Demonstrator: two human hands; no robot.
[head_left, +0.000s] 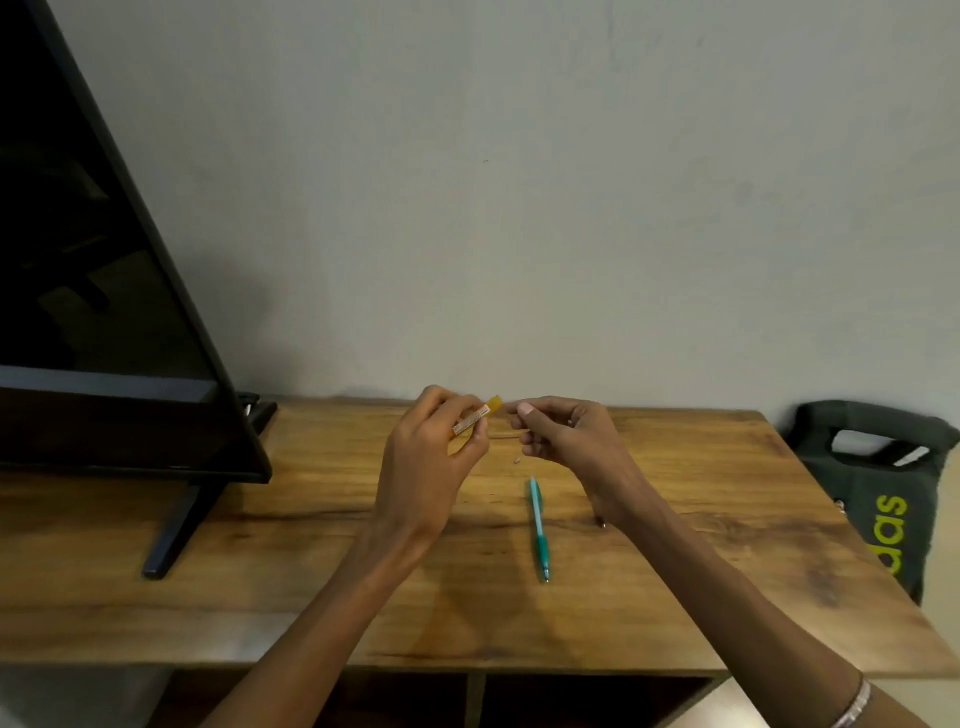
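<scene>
Both forearms come in from the bottom edge and converge over the middle of the wooden table (727, 519), with both hands lifted off the surface.

Left hand (431, 457): wrist bent up, back of the hand towards us, fingers curled. It grips a small orange tube (475, 420) with a pale label between thumb and fingers. The tube is tilted, its yellow end up and pointing right, towards the other hand.

Right hand (566, 436): palm side turned left, thumb on top with the nail showing, the other fingers tucked in under it. Thumb and forefinger tips sit just beside the tube's yellow end; we can't tell if they touch it. The lower fingers pinch a thin pale sliver (511, 435) that sticks out leftward, near level, just below the tube. It's too fine for us to say what it is.

There's a silver bracelet (852, 706) on the right wrist.

A teal pen (539, 530) lies flat on the table below and between the hands, lengthwise towards us, untouched. A tiny pale fleck (517, 460) lies on the wood just beyond the pen's far end.

A dark TV (104, 312) stands on its black foot at the left of the table. A black bag (883, 493) with green lettering sits off the table's right edge.
</scene>
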